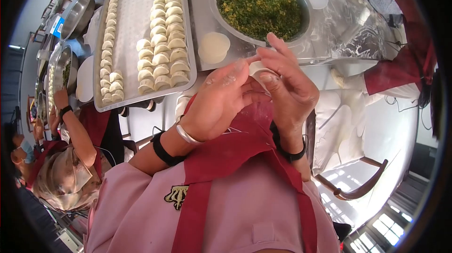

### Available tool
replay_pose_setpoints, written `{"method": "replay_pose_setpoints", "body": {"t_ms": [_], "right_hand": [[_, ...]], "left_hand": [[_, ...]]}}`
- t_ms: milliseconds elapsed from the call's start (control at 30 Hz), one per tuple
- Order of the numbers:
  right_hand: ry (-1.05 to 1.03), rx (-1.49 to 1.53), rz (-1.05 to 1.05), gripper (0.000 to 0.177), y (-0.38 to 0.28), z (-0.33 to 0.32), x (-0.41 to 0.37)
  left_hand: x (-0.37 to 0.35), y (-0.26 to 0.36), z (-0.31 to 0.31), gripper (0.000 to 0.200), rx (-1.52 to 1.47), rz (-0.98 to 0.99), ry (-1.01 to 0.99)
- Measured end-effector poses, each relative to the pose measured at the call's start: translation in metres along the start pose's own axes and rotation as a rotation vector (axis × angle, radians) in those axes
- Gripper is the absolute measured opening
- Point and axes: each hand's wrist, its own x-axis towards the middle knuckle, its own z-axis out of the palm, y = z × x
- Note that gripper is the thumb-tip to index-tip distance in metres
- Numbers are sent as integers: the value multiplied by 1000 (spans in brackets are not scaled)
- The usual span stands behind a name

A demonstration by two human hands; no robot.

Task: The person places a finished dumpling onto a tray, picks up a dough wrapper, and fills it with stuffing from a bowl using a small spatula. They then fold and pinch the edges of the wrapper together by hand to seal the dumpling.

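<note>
Between my two hands is a dumpling [258,69], pale and partly covered by my fingers. My left hand [216,100], a silver bangle at its wrist, closes on it from the left with fingers curled beneath. From the other side my right hand [293,83] presses its thumb against the dough, its forefinger raised. White flour marks both hands. Just beyond them stands a metal bowl [214,5] of chopped green and yellow filling [259,10]. A small stack of round wrappers [213,47] lies left of the bowl. How far the dumpling is sealed is hidden.
A metal tray [134,5] with rows of finished dumplings [162,58] lies to the left. At far left a co-worker's hand [61,98] reaches by another bowl [70,67]. Another person's red apron [395,76] shows at right, near a white-covered chair [336,133].
</note>
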Motion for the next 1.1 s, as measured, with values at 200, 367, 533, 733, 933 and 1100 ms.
{"method": "replay_pose_setpoints", "body": {"t_ms": [200, 367, 533, 733, 933, 1100], "right_hand": [[-88, -97, -87, 18, 7, 2, 3], [-55, 10, 119, 12, -2, 8, 6], [-184, -82, 8, 14, 4, 6, 9], [-193, -78, 26, 14, 6, 12, 8], [-259, -24, 26, 14, 11, 13, 11], [-301, -72, 11, 15, 15, 16, 12]], "left_hand": [[-2, 5, 4, 51, 70, 20, 58], [-2, 12, 1, 50, 94, 13, 87], [-3, 15, -3, 50, 248, -27, 106], [-2, 19, -11, 51, 227, -56, 78], [-1, 20, -15, 52, 235, -71, 53], [-1, 20, -19, 52, 212, -86, 91]]}}
